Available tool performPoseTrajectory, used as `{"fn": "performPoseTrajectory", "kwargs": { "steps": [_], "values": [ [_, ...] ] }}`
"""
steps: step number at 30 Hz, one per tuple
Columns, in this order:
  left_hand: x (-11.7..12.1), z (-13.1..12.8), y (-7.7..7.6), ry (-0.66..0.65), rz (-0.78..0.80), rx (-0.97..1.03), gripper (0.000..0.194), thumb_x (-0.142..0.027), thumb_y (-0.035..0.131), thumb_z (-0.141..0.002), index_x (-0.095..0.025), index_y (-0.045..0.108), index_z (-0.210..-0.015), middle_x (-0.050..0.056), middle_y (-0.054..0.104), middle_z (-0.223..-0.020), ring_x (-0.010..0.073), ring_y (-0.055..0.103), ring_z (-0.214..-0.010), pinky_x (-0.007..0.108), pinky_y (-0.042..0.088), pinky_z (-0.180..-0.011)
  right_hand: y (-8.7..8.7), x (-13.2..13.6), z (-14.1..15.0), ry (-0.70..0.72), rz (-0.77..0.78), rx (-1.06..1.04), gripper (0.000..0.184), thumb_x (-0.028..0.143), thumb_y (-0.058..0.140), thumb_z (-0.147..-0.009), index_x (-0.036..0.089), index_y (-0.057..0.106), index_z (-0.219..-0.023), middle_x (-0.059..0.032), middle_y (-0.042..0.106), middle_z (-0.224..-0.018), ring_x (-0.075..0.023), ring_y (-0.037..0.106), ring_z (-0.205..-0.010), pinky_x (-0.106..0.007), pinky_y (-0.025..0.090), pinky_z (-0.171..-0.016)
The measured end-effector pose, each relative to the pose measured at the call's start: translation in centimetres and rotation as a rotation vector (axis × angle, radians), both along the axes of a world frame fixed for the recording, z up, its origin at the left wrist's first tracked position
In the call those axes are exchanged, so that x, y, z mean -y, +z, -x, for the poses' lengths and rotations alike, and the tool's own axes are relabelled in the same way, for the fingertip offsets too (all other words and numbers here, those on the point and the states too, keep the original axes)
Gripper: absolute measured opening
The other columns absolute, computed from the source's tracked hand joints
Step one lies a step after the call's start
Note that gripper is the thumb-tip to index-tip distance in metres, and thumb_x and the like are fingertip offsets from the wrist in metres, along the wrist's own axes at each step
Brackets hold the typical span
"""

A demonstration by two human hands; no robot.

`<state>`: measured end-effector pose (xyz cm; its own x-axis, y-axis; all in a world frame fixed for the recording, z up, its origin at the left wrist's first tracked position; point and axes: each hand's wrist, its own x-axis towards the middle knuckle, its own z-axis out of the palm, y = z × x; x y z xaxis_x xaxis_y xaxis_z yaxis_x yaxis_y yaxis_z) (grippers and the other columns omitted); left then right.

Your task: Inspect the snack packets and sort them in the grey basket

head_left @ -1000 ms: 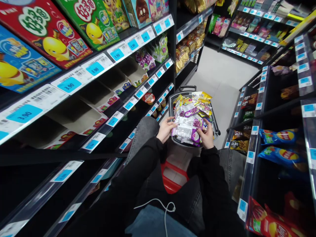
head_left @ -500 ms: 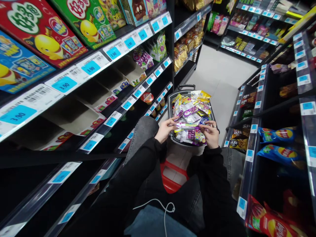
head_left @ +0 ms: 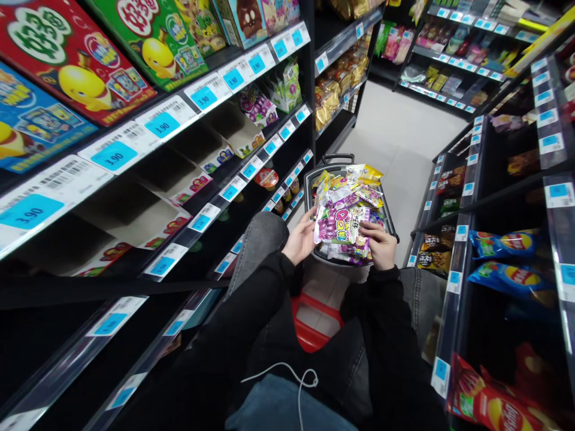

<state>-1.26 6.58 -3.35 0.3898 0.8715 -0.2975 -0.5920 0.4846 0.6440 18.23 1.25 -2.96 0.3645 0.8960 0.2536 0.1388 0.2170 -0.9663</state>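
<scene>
Both hands grip a purple snack packet (head_left: 341,226), front side up, just above the near end of a dark basket (head_left: 311,190) heaped with colourful packets (head_left: 359,185). My left hand (head_left: 300,239) pinches the packet's left edge. My right hand (head_left: 381,245) is closed on its right edge, a ring on one finger. Black sleeves run back to my knees in grey jeans.
A shelf unit on the left carries boxed toys, open cardboard display boxes (head_left: 175,179) and blue price tags. On the right, a shelf (head_left: 467,239) holds crisp bags (head_left: 507,245). A red basket (head_left: 314,323) lies between my legs. Pale floor runs down the aisle beyond.
The packet has been turned over from its white back to its purple printed front. Both hands stayed at the basket's near end.
</scene>
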Motion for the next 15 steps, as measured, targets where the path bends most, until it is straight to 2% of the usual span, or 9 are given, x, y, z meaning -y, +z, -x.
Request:
{"fn": "performPoseTrajectory", "kwargs": {
  "steps": [6,15],
  "values": [
    [0.03,-0.35,-0.41,-0.041,-0.059,-0.072,0.048,-0.013,0.071,-0.063,-0.01,0.059,-0.109,0.01,0.068,-0.097,0.0214,0.065,-0.089,0.033,0.051,-0.086,0.15,0.0,-0.09,-0.003,0.032,-0.012,0.017,0.012,0.063,-0.063,0.026,0.073,-0.066,-0.0019,0.072,-0.087,-0.0204,0.066,-0.088,-0.041,0.051,-0.085],
    [-0.06,-0.32,-0.47,-0.015,-0.09,-0.057,0.045,-0.018,0.071,-0.067,-0.012,0.06,-0.11,0.011,0.069,-0.097,0.0221,0.065,-0.092,0.033,0.052,-0.085,0.18,-0.03,-0.13,0.001,0.031,0.023,0.026,0.007,0.056,-0.062,0.026,0.072,-0.065,-0.0015,0.073,-0.086,-0.0204,0.066,-0.088,-0.041,0.051,-0.084]
  ]
}}
